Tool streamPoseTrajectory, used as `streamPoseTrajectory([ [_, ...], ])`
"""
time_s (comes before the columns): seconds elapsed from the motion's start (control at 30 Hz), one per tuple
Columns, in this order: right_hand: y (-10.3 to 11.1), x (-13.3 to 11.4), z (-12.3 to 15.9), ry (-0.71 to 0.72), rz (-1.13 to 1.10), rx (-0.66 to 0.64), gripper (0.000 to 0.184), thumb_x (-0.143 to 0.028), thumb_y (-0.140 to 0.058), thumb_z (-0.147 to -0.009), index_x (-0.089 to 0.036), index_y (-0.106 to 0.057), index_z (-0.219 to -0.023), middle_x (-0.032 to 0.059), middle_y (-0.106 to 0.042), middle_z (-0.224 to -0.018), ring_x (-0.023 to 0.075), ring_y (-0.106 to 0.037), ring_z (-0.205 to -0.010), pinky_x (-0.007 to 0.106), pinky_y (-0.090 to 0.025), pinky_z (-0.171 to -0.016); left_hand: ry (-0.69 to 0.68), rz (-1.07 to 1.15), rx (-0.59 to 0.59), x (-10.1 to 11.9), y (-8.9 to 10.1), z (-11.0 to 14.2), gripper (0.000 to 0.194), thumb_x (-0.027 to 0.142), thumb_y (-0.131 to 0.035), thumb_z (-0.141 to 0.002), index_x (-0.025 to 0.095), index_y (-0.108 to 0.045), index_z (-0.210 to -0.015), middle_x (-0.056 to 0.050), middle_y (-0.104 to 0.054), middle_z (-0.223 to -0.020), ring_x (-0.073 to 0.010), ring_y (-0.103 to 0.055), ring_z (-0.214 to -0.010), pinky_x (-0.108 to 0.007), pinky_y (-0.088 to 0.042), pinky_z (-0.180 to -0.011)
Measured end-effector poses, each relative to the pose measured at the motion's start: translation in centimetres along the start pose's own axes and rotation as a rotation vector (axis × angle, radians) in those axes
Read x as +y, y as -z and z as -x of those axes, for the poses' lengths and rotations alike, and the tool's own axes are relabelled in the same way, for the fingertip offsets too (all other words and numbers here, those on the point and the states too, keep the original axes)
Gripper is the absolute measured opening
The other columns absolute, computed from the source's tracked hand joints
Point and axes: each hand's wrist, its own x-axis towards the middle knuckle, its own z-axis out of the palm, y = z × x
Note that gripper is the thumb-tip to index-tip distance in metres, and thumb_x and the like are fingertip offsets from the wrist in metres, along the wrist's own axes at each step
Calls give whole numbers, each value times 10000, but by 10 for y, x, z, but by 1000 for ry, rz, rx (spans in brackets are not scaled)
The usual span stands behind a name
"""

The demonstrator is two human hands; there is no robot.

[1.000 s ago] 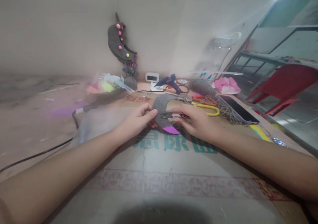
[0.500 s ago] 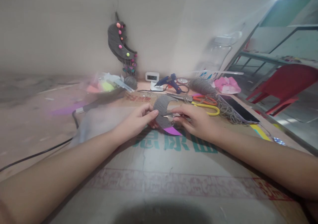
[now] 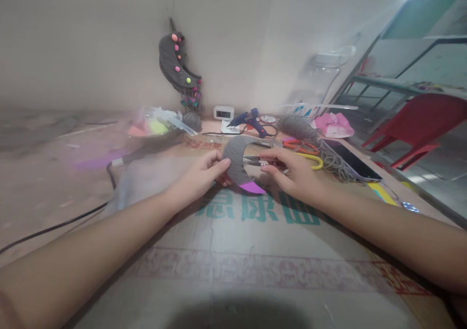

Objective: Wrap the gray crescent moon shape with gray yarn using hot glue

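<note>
My left hand (image 3: 211,169) pinches the outer edge of a crescent moon (image 3: 235,158) wrapped in grey yarn. Its lower tip is bare purple card (image 3: 252,188). From the fingers of my right hand (image 3: 290,171) project two narrow pointed blades, which look like thread snips (image 3: 252,160); their handle is hidden in the hand. The blades lie apart from each other, in the hollow of the crescent. Behind my right hand are yellow-handled scissors (image 3: 314,162) and orange-handled scissors (image 3: 301,147).
A printed cardboard sheet (image 3: 233,236) covers the table. At the back stand a small clock (image 3: 224,112) and a blue glue gun (image 3: 251,119). Loose grey yarn (image 3: 333,161) and a phone (image 3: 352,161) lie right. A finished yarn moon (image 3: 170,61) hangs on the wall.
The blades have moved off the yarn wrapping and up into the crescent's hollow. My right hand has shifted slightly right, and the crescent has turned a little, showing more of its inner curve.
</note>
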Motion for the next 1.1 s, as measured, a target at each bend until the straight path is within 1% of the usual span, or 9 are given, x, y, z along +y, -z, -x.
streamPoseTrajectory([
  [0.17,2,4,0,98,75,-87,213,-279,-568,-937,-180,-656,-1104,90,-744,-1018,217,-690,-888,344,-541,-779,-1,12,24,0,0,-1,211,357,-611,-877,171,-532,-816,19,-620,-676,-112,-604,-635,-233,-468,-630],
  [0.23,2,5,0,117,98,-110,227,-281,-571,-935,-176,-654,-1118,92,-745,-1009,227,-691,-910,354,-538,-797,1,17,28,0,0,-1,206,354,-606,-879,174,-526,-817,21,-617,-677,-112,-601,-635,-233,-468,-632],
  [0.47,0,6,0,108,105,-105,211,-251,-559,-928,-195,-657,-1106,84,-745,-1005,232,-694,-921,355,-536,-789,-4,54,-12,0,1,0,237,387,-621,-873,178,-534,-804,19,-615,-684,-111,-598,-639,-232,-473,-640],
  [0.63,1,6,0,126,94,-104,199,-255,-567,-934,-184,-658,-1096,88,-743,-981,225,-690,-895,344,-529,-776,17,74,-30,2,1,0,222,367,-613,-878,168,-532,-823,6,-634,-697,-109,-604,-635,-231,-482,-639],
  [0.8,1,3,-2,71,7,-153,198,-245,-568,-940,-193,-657,-1108,76,-741,-987,200,-684,-860,312,-528,-743,11,80,-32,1,2,0,231,376,-615,-882,168,-539,-818,10,-638,-701,-107,-610,-633,-234,-482,-636],
  [0.87,1,3,-2,65,-14,-154,198,-250,-572,-939,-197,-657,-1109,73,-739,-986,198,-682,-856,310,-528,-741,10,81,-30,0,2,0,234,381,-619,-881,168,-541,-821,11,-639,-702,-108,-611,-635,-237,-482,-642],
  [1.1,1,4,-1,58,0,-144,175,-260,-562,-944,-183,-659,-1067,80,-739,-955,201,-680,-838,315,-528,-726,19,82,-30,1,1,0,250,388,-629,-870,170,-529,-800,14,-631,-678,-110,-607,-620,-236,-477,-626],
])
